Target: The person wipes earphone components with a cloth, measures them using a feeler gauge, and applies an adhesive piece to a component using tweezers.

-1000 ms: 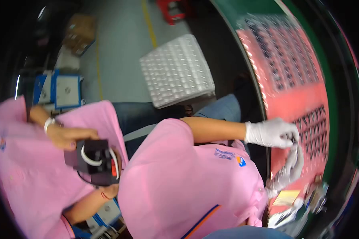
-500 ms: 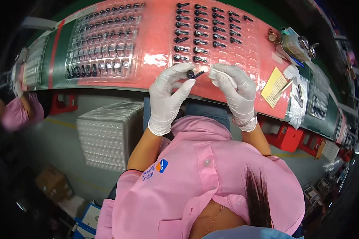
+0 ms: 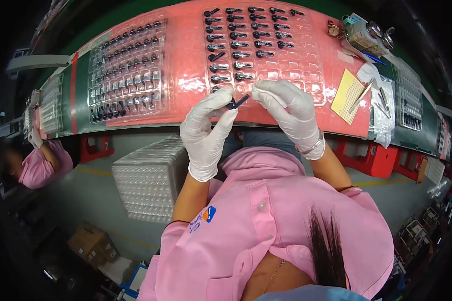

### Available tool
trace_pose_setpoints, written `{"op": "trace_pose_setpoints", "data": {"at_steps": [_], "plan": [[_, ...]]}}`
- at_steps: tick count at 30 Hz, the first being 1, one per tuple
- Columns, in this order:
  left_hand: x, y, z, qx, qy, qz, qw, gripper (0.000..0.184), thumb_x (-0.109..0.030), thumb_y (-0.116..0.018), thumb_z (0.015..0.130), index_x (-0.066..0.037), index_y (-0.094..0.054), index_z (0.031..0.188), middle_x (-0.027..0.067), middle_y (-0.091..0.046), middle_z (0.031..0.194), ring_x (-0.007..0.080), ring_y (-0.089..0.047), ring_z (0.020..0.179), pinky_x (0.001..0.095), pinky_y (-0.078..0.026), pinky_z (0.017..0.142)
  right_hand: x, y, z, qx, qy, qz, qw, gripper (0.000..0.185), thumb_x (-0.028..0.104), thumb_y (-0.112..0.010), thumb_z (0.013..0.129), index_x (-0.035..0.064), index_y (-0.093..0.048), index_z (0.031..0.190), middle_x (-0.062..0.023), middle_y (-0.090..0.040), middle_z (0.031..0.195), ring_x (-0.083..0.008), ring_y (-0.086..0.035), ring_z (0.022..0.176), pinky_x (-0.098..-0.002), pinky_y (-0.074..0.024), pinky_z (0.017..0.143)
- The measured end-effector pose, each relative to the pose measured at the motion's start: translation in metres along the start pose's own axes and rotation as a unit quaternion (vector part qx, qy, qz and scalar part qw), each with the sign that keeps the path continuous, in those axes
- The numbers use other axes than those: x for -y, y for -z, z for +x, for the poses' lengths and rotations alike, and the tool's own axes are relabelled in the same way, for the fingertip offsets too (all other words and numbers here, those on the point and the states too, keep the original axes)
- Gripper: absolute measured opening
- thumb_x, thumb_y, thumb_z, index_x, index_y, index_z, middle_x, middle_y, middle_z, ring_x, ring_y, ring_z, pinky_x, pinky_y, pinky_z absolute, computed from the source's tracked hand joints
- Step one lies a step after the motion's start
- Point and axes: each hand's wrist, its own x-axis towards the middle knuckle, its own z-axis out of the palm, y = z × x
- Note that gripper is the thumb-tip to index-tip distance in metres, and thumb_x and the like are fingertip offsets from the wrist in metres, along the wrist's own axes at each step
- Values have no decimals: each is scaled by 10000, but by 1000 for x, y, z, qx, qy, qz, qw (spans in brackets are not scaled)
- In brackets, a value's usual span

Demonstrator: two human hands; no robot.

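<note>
My gloved left hand pinches a dark earbud between thumb and fingertips, its stem pointing up and to the right. Just right of the stem, my gloved right hand is closed with its fingertips together on what looks like a folded white cloth, mostly hidden by the white glove. A small gap shows between the right fingertips and the earbud. Beyond both hands lies a clear plastic tray with dark earbuds in its left columns and bare pockets on the right.
Another clear tray of earbuds lies to the left on the pink mat. At right are a yellow dotted sheet, tweezers and a metal-topped container. Stacked trays stand below the table edge. A co-worker's pink sleeve shows far left.
The earbud has turned so its stem points more steeply upward. My right fingertips have moved left and closed up near the stem. The whole view has shifted slightly.
</note>
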Motion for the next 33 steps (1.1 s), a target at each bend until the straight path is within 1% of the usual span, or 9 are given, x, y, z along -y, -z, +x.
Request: {"op": "trace_pose_setpoints", "data": {"at_steps": [3, 4, 7, 8, 11, 20, 23, 27, 33], "plan": [[0, -3, 1, 16, -7, -2, 1000, 300, 63, -701, 823, -12, -640, 1107, 150, -659, 1165, 149, -637, 1003, 253, -521, 811, 12, -2, -3, -49, -67, 166, 983, 216, -19, -626, 881, -33, -653, 1095, -84, -667, 881, -145, -681, 821, -253, -543, 715], [-1, -3, 0, 17, -6, 0, 1000, 300, 63, -701, 823, -12, -640, 1107, 150, -659, 1165, 149, -637, 1003, 253, -521, 811, 12, -2, -4, -50, -68, 167, 982, 216, -19, -626, 881, -33, -653, 1095, -84, -667, 881, -145, -681, 821, -253, -543, 715], [-2, -5, -3, 17, 28, -37, 999, 315, 69, -696, 825, -8, -626, 1123, 157, -652, 1176, 145, -634, 1010, 253, -519, 817, 10, -1, -6, 19, -69, 120, 990, 211, 2, -637, 888, -34, -655, 1095, -80, -656, 887, -131, -670, 813, -246, -537, 706], [-3, -6, -4, 18, 30, -36, 999, 315, 69, -696, 825, -8, -626, 1123, 157, -652, 1176, 145, -634, 1010, 253, -519, 817, 10, -1, -7, 17, -70, 121, 990, 211, 2, -637, 888, -34, -655, 1095, -80, -656, 887, -131, -670, 813, -246, -537, 706], [-8, -9, -4, 12, 90, -113, 989, 330, 52, -684, 841, -8, -603, 1155, 161, -640, 1195, 130, -631, 966, 239, -514, 779, 8, -1, -9, 37, -48, 88, 994, 209, 7, -651, 882, -21, -666, 1088, -72, -643, 877, -120, -650, 769, -236, -519, 674], [-2, -8, -4, 33, 182, -191, 964, 343, -20, -667, 876, -12, -577, 1207, 141, -624, 1231, 99, -604, 884, 218, -493, 705, 9, -6, -15, 18, -40, 128, 991, 220, 9, -677, 859, -6, -677, 1079, -71, -639, 857, -116, -623, 731, -254, -501, 649], [-2, -9, -3, 42, 193, -229, 953, 409, -14, -667, 871, -6, -553, 1263, 125, -613, 1250, 100, -606, 904, 224, -501, 734, 9, -5, -13, 26, -20, 106, 994, 233, -4, -679, 849, -5, -677, 1082, -78, -640, 859, -125, -627, 740, -257, -504, 659], [-4, -14, -2, 49, 186, -213, 958, 471, 4, -667, 861, -2, -527, 1310, 111, -597, 1273, 104, -606, 938, 232, -509, 758, 8, -7, -13, 18, -10, 93, 995, 239, -11, -682, 840, -3, -679, 1080, -82, -638, 849, -140, -631, 743, -257, -502, 658], [-7, -18, -3, 52, 183, -222, 956, 485, 32, -664, 853, 8, -519, 1315, 108, -581, 1291, 124, -604, 992, 252, -524, 828, 8, -6, -11, 26, 4, 82, 996, 239, -6, -682, 840, -1, -677, 1079, -88, -642, 858, -150, -635, 750, -261, -500, 657]]}}
